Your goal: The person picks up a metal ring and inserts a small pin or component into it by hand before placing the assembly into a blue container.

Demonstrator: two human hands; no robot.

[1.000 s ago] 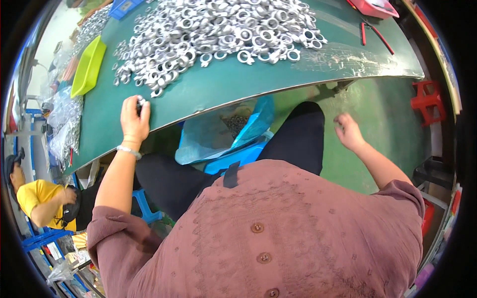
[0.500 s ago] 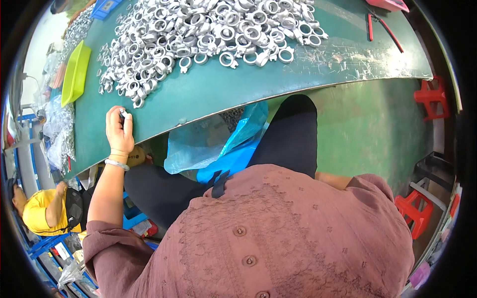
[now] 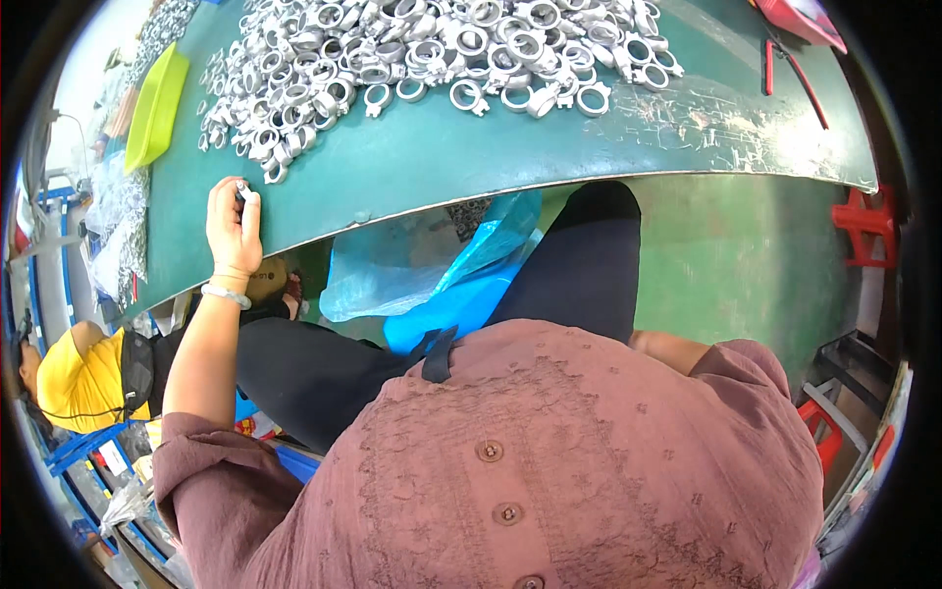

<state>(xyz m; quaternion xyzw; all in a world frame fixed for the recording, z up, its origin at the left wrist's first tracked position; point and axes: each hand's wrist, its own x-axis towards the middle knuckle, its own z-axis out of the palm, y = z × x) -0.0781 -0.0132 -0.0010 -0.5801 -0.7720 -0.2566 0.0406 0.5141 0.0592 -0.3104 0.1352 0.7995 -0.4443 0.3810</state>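
My left hand (image 3: 234, 231) rests at the near left edge of the green table (image 3: 383, 162). Its fingers are curled around a small dark and silvery piece (image 3: 242, 193), mostly hidden by the fingers, whose kind I cannot make out. Just beyond that hand begins a wide heap of silver metal ring clamps (image 3: 427, 54), spread over the far part of the tabletop. Part of my right forearm (image 3: 672, 348) shows beside my raised knee, but my right hand is hidden behind my body.
A yellow-green tray (image 3: 157, 108) stands at the table's left edge, near clear plastic bags (image 3: 120, 231). Red-handled pliers (image 3: 803, 83) and a pink tray (image 3: 807, 22) lie far right. Below the edge hangs a blue plastic bag (image 3: 378, 275). A red stool (image 3: 865, 231) and a person in yellow (image 3: 86, 378) are nearby.
The view has shifted slightly, so the table and heap sit higher and the pliers further right. My left hand keeps its grip at the same spot on the table. The person in yellow has bent lower.
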